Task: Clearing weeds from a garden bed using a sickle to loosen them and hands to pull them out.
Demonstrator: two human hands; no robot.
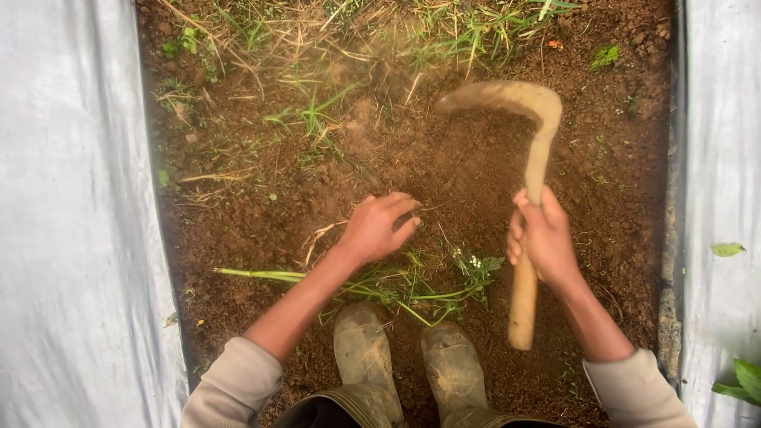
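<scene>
The sickle (533, 135) blade is blurred, and the right hand (544, 238) hides part of its handle

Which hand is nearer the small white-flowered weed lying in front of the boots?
Right. The right hand grips the sickle just right of the white-flowered weed; the left hand is farther, up-left.

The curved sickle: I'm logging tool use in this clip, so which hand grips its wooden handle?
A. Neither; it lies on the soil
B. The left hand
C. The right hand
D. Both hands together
C. The right hand is closed around the wooden handle of the sickle, while the left hand reaches with loose fingers toward the soil above the pulled weeds.
</scene>
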